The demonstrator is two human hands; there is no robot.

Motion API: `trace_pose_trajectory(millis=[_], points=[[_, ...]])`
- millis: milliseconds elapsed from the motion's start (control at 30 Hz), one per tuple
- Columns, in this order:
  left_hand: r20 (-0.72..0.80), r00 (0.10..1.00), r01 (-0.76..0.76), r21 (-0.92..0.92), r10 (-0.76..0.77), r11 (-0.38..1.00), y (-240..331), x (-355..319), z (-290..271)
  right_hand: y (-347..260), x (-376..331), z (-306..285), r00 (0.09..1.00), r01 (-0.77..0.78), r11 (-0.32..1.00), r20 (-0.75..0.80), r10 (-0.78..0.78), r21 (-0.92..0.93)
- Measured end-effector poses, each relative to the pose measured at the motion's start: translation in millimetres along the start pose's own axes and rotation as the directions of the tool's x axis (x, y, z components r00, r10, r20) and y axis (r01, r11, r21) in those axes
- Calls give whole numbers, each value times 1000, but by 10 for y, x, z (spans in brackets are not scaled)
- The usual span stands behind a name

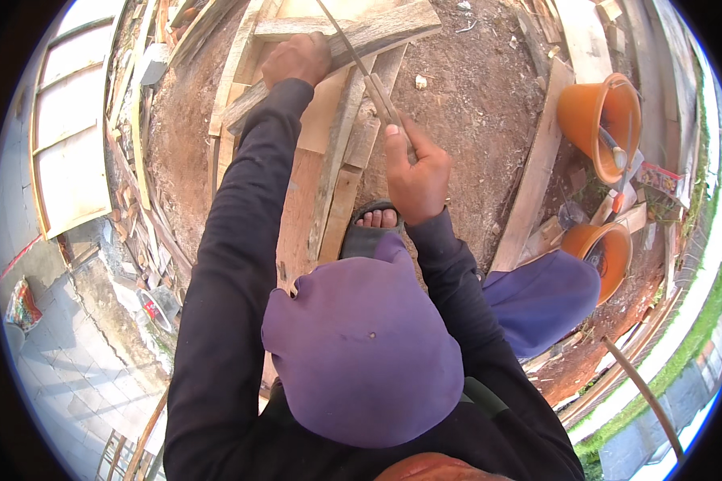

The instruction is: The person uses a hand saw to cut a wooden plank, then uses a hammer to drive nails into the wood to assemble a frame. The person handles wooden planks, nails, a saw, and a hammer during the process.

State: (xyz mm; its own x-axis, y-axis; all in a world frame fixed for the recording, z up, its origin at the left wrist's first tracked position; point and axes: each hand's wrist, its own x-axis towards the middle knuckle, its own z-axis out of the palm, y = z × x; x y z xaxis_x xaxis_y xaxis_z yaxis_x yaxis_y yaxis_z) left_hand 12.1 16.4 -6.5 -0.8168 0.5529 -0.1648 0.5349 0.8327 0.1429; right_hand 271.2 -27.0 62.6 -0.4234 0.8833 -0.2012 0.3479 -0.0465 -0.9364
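My right hand (421,172) is closed round the wooden handle of a hand saw (383,100), its thumb on top. The saw's thin blade shows almost edge-on and runs away from me, across a rough timber beam (385,34). On that beam lies my left hand (297,60), its fingers curled over the wood and their tips hidden. The beam slants from near left to far right over several boards (322,120) on the ground. Whether the blade has cut into the wood I cannot tell.
My sandalled foot (373,224) stands beside the boards, below my bent purple-trousered knee (361,345). At the right are an orange bucket (582,120) lying tilted and another orange bucket (614,260) near my other knee (545,301). A long plank (533,168) and scrap wood (148,232) border the dirt.
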Motion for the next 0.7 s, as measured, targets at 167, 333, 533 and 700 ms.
trace_pose_trajectory(millis=[167,333,533,700], points=[[8,1000,12,6,-12,1000,-64,-33,-27,362,-1177,-710,986,168,977,34,-165,-130],[10,1000,2,10,-2,1000,27,-54,-58,-22,-466,-258,999,-43,997,16,45,-71],[0,1000,8,1,-8,1000,-48,-20,5,224,-514,-259,999,34,997,10,-33,-64],[21,1000,7,-2,-7,1000,-60,-108,-7,236,-1147,-709,999,13,995,48,-8,-100]])
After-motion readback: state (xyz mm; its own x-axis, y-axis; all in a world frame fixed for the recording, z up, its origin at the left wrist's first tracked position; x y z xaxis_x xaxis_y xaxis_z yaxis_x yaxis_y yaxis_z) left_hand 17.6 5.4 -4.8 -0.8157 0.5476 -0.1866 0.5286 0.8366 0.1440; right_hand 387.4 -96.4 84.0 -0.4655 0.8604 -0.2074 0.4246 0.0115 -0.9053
